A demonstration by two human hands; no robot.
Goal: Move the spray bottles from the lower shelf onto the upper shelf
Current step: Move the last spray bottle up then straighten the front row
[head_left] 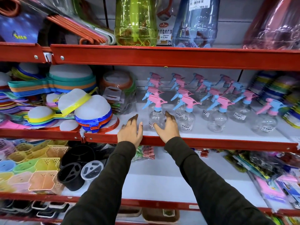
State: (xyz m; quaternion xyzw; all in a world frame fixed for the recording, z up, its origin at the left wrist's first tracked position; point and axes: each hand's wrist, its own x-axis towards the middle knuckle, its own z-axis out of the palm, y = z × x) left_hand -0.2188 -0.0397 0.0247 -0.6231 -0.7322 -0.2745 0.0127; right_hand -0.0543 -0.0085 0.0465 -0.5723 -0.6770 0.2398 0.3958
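Observation:
Several clear spray bottles with pink and blue trigger heads stand in rows on the white middle shelf (211, 135). The front left bottle (155, 117) is nearest my hands. My right hand (168, 128) is spread just in front of it, fingers curved around its right side, apart from it or barely touching. To the left of that bottle my left hand (130, 131) hovers over the red shelf edge, fingers apart and empty. Further right stand another bottle (185, 118) and one with a blue head (266, 120).
The white shelf below (162, 181) is bare in the middle, with baskets (42, 179) and black holders (73, 172) at its left and packets at its right. Strainers (90, 111) crowd the left of the middle shelf. The top shelf holds a green jug (135, 21) and a blue jug (194, 23).

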